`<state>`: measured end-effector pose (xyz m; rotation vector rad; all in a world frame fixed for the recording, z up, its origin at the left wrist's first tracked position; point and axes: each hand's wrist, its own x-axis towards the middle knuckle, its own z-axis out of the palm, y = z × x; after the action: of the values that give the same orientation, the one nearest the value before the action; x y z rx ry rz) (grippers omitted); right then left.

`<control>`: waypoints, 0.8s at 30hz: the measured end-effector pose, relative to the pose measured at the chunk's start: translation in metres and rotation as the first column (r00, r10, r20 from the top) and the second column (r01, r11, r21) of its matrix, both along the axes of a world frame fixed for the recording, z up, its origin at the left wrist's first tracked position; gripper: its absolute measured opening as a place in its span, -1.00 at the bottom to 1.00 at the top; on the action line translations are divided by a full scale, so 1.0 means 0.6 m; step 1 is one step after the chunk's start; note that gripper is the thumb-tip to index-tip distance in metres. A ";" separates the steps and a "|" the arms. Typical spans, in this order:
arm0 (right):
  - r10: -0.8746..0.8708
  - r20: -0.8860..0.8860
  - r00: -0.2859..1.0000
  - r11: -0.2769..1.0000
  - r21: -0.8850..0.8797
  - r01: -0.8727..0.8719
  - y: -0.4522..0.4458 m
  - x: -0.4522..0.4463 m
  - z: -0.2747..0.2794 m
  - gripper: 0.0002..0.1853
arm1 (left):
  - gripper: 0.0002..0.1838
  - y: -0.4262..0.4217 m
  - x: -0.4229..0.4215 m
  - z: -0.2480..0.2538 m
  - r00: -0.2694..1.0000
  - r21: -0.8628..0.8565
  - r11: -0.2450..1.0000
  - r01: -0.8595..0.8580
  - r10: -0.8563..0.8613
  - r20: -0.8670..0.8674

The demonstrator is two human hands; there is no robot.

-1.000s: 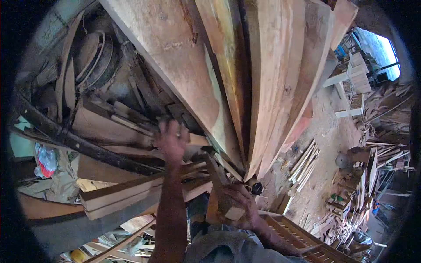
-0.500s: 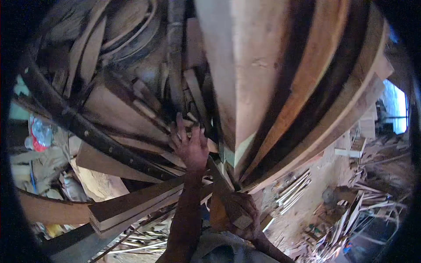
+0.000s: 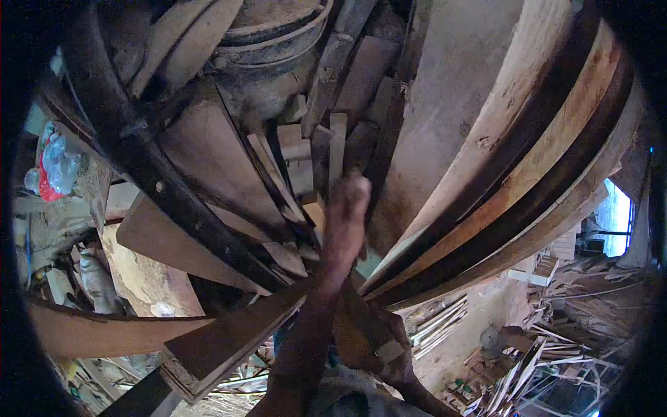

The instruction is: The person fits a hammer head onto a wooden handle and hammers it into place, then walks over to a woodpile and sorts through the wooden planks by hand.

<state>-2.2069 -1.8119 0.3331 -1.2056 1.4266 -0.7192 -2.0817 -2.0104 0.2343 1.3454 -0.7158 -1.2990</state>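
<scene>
My left hand (image 3: 349,201) reaches forward among loose wood offcuts (image 3: 337,146), between a dark curved beam and the tall planks on the right. It is smeared by motion and its fingers are turned away, so whether they grip a piece does not show. Lower down, close to my body, my right hand (image 3: 397,344) is wrapped round a wooden block (image 3: 388,349), whose square end faces me. The block's far part runs up under my left forearm.
A dark curved beam (image 3: 177,184) arcs along the left. Curved planks (image 3: 486,208) rise on the right. Stacked boards (image 3: 229,340) jut out at lower left. Behind stands a round tub (image 3: 271,42). Wood strips (image 3: 441,323) litter the floor.
My left hand has moved forward and to the right, its spread fingers no longer showing. The view has shifted, bringing more of the tub and offcuts in. My right hand still holds the block.
</scene>
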 end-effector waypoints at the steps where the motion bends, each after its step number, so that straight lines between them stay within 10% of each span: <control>1: 0.034 -0.029 0.999 0.999 -0.019 -0.035 0.001 -0.003 -0.006 0.00 | -0.54 0.014 -0.004 0.016 0.961 0.040 0.970 0.241 -0.233 -0.152; 5: 0.004 0.047 0.999 0.971 0.241 -0.015 0.062 -0.054 -0.047 -0.09 | -0.51 0.120 0.007 0.121 0.827 -0.245 0.797 0.553 -0.561 0.043; 10: 0.067 0.019 0.998 0.994 0.080 -0.068 0.024 -0.026 -0.048 -0.19 | -0.46 0.214 0.044 0.189 0.746 -0.400 0.629 0.666 -0.554 0.370; 24: 0.169 0.325 0.931 0.985 -0.026 -0.170 -0.084 -0.044 -0.164 -0.44 | -0.44 0.240 0.066 0.155 0.605 -0.182 0.786 0.591 -0.282 0.745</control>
<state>-2.2330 -1.8624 0.2350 -1.1315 1.0361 -0.7558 -2.0424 -1.8664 0.3275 1.3119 -1.8647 -0.8834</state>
